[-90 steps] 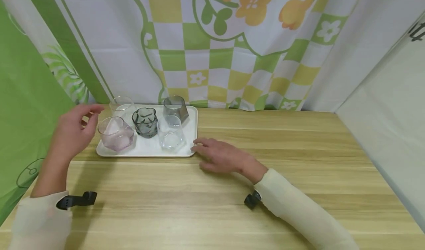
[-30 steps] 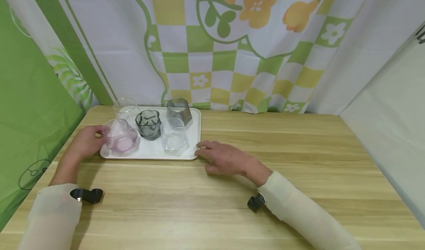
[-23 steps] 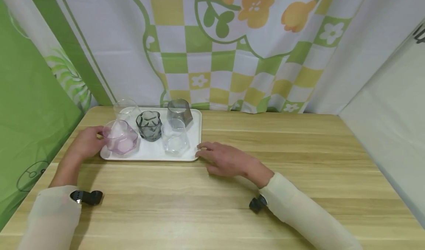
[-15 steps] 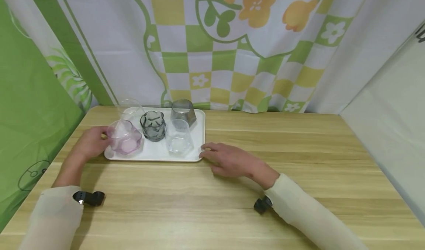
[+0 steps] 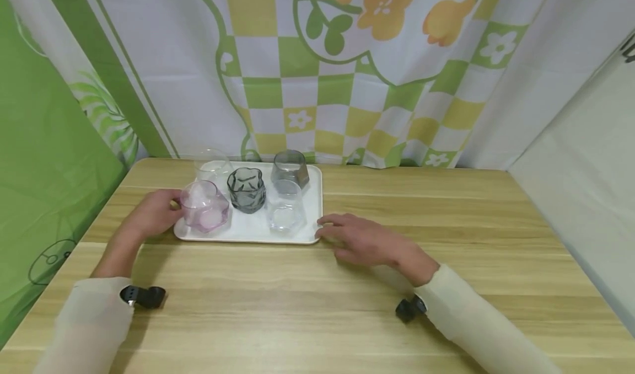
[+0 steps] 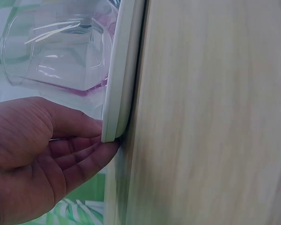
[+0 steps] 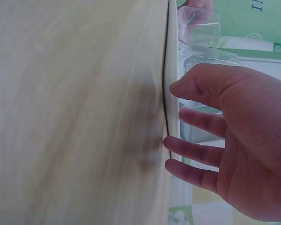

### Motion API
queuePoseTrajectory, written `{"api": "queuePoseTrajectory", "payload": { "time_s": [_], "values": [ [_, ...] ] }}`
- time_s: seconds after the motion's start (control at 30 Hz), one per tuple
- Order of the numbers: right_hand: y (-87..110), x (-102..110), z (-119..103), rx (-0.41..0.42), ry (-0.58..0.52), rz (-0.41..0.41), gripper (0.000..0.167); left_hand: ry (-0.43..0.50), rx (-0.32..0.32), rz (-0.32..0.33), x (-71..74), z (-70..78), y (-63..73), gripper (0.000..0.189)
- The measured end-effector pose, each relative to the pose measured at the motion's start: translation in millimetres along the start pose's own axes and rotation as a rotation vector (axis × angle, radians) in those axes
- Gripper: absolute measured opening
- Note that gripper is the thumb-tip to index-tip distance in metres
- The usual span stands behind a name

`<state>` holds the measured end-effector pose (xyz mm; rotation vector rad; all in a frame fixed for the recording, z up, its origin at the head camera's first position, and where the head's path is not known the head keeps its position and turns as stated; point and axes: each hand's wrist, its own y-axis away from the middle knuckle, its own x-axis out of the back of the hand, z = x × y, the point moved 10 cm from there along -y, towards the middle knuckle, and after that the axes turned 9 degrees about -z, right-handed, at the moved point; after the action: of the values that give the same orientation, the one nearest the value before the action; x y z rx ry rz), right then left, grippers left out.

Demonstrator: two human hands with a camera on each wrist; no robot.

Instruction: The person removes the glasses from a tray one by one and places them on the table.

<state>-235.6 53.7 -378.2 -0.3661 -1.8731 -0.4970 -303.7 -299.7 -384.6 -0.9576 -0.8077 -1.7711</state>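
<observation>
A white rectangular tray lies on the wooden table, bearing several glasses. My left hand pinches its left end; in the left wrist view the thumb is on the rim and the fingers are curled beneath the tray edge. Beside that hand stands a pink-tinted glass. A wavy grey glass is in the middle, a clear glass at front right, a smoky glass behind it, another clear glass at back left. At the right end, my right hand touches the tray, fingers spread and fairly straight.
The wooden table extends in front of the tray and to its right. Behind it hangs a checked, flowered curtain. Green fabric borders the left side, a pale panel the right. Each wrist wears a black camera strap.
My left hand has come down from above the tray's left end and taken hold of its edge. Tray, glasses and both hands have since shifted to the right along the table.
</observation>
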Motion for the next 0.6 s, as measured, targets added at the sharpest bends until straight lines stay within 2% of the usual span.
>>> {"api": "queuePoseTrajectory", "payload": {
  "time_s": [0.3, 0.6],
  "values": [
    [23.9, 5.4, 9.4, -0.03, -0.025, 0.019, 0.039, -0.004, -0.064, -0.01, -6.8, 28.1, -10.7, 0.012],
    [47.3, 6.0, 22.2, -0.076, -0.074, 0.013, 0.036, 0.031, -0.083, -0.03, -22.7, 51.1, -17.4, 0.016]
  ]
}}
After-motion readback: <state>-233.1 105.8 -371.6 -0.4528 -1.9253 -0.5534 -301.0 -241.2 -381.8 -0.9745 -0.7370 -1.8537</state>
